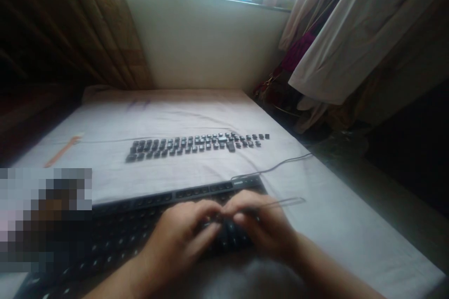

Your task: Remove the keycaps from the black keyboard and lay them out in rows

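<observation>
A black keyboard lies across the near part of the cloth-covered table, its right end under both hands. My left hand is closed over the keyboard's right part, fingertips and thumb pinched on something small and dark that I cannot make out. Close beside it, my right hand is closed around a thin looped metal wire tool, whose loop points to the right. The fingertips of both hands nearly meet. Behind the keyboard, several loose black keycaps stand in rows on the cloth.
The white cloth covers the table, with an orange strip at the left. A cable runs from the keyboard over the right edge. Curtains and hanging clothes flank the wall. A blurred patch covers the lower left.
</observation>
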`<act>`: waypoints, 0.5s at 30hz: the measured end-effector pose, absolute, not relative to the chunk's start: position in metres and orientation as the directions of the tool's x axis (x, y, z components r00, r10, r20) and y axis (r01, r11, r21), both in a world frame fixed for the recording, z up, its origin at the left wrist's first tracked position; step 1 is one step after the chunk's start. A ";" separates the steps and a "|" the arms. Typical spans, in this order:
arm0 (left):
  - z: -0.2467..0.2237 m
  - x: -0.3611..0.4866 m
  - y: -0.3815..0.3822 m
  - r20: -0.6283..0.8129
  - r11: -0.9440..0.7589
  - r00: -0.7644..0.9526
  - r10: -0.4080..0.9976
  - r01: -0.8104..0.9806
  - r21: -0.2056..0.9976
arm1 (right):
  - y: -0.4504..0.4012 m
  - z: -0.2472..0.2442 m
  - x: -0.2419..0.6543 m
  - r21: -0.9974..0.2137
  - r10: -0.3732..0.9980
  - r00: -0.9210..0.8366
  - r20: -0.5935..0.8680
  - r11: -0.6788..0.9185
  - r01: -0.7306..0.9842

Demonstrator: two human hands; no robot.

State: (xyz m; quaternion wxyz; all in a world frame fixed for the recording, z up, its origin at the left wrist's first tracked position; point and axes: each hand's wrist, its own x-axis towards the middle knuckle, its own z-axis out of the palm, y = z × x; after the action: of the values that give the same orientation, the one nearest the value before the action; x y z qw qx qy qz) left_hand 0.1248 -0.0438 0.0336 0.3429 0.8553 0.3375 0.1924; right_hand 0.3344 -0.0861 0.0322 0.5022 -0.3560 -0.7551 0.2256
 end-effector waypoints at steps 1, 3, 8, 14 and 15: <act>0.034 0.125 -0.044 0.086 -0.521 0.694 0.715 0.447 0.727 | -0.086 0.032 0.334 -0.698 0.762 -0.247 0.599 0.648 0.304; 0.035 0.125 -0.043 0.068 -0.491 0.679 0.731 0.453 0.744 | -0.086 0.032 0.333 -0.698 0.755 -0.257 0.603 0.655 0.289; 0.037 0.127 -0.046 0.027 -0.410 0.658 0.752 0.435 0.802 | -0.085 0.032 0.333 -0.725 0.773 -0.260 0.579 0.634 0.270; 0.041 0.126 -0.044 -0.066 -0.195 0.652 0.755 0.320 0.927 | -0.086 0.032 0.333 -0.750 0.792 -0.247 0.559 0.609 0.257; 0.041 0.126 -0.044 -0.082 -0.143 0.644 0.761 0.290 0.946 | -0.086 0.031 0.333 -0.762 0.798 -0.247 0.549 0.600 0.243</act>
State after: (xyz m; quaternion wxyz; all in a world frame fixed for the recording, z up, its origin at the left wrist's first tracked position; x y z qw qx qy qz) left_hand 0.1258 -0.0436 0.0412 0.5449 0.7245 0.3626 0.2162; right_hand 0.3333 -0.0859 0.0312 0.5027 -0.3519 -0.7398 0.2760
